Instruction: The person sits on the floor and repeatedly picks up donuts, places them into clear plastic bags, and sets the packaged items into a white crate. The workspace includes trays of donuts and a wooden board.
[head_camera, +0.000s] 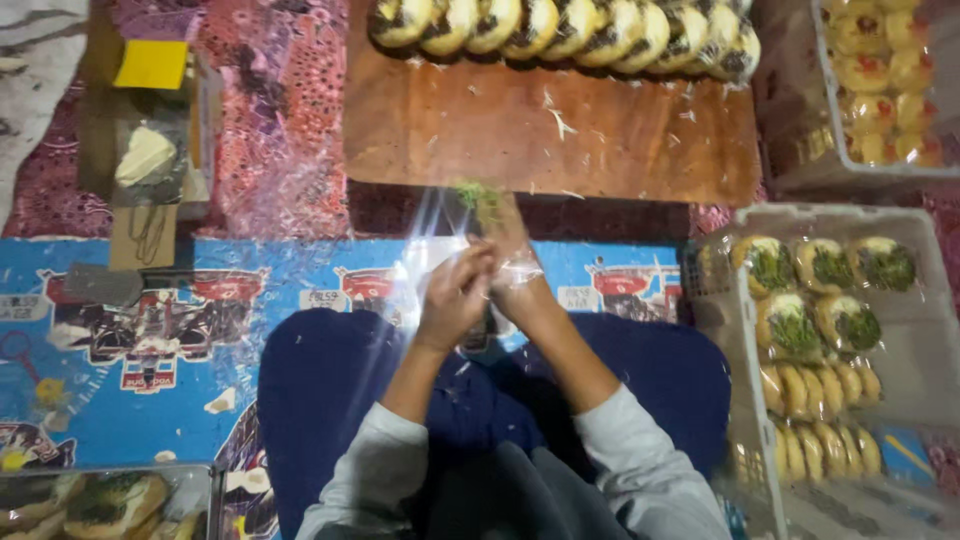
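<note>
I see my left hand (455, 295) and right hand (512, 262) closed together on a clear plastic bag (440, 225) holding a green-topped bun (478, 196), just below the wooden board (550, 140).

Wooden board (550, 140) warm reddish brown; row of buns (560, 30) pale yellow with dark brown streaks; floor mat (130, 340) bright blue, printed with red, black and white racing cars; cloth (280, 120) maroon with small dotted pattern; crate (900, 330) grey, its buns (810, 300) golden with green topping; sleeves (640, 460) light grey; sponge (152, 64) yellow.
</note>
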